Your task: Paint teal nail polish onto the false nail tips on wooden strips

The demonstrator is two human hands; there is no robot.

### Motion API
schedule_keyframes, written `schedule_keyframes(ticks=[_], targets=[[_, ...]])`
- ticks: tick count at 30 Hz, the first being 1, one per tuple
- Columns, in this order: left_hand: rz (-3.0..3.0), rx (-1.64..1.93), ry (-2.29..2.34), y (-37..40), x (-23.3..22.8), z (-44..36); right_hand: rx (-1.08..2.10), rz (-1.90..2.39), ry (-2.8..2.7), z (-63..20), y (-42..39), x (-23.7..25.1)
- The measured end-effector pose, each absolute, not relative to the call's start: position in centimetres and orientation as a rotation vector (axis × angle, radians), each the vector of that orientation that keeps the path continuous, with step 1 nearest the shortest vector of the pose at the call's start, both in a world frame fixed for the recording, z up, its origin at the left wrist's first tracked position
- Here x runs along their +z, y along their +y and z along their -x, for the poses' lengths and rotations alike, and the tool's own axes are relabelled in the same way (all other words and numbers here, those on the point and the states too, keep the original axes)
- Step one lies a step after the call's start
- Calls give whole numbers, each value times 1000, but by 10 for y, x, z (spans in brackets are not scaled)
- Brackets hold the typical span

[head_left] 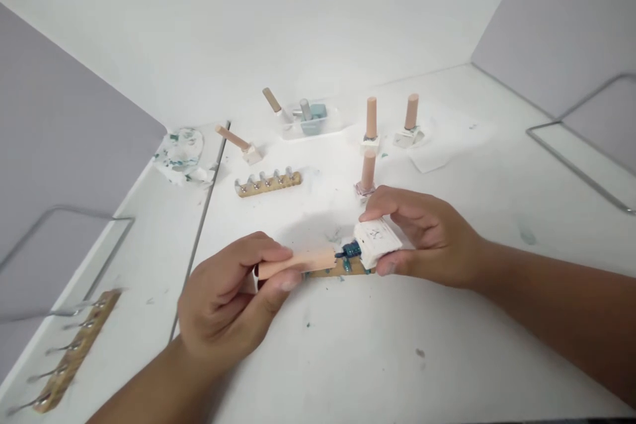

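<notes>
Table [397, 358], white, speckled with green flecks. Above its near middle, left hand [231, 301] closed around tan cap [295, 261], right hand [422, 238] pinching small white bottle [378, 242], teal neck [350, 250] bared between. Just beneath, wooden strip [342, 269]. Farther back, three upright capped bottles [368, 172].

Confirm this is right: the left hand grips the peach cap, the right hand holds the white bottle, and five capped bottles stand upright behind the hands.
Not quite: the head view shows three upright bottles, not five. The left hand grips the peach cap; the right hand holds the white bottle.
</notes>
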State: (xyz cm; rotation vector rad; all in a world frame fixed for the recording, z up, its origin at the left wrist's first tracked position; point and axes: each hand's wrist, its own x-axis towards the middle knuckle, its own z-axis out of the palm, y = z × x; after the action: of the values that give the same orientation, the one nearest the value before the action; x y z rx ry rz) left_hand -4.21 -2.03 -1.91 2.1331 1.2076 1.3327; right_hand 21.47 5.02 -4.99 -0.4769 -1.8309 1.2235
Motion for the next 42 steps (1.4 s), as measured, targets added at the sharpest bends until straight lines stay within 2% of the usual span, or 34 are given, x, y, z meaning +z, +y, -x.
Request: schedule_keyframes(ticks=[6,18,34,42], targets=[[-2260,1199,1082,-14,-14,55,1394,503,-1693,-221,56,-49],[-2402,852,1038,-11,-2,46,1446,505,-1674,-222,56,-48],[-2460,823,1068,-13,-5,45,1385,604,-1699,-224,55,-47],[-2456,895,1107,-14,-7,48,1465,601,-1654,-223,53,-48]])
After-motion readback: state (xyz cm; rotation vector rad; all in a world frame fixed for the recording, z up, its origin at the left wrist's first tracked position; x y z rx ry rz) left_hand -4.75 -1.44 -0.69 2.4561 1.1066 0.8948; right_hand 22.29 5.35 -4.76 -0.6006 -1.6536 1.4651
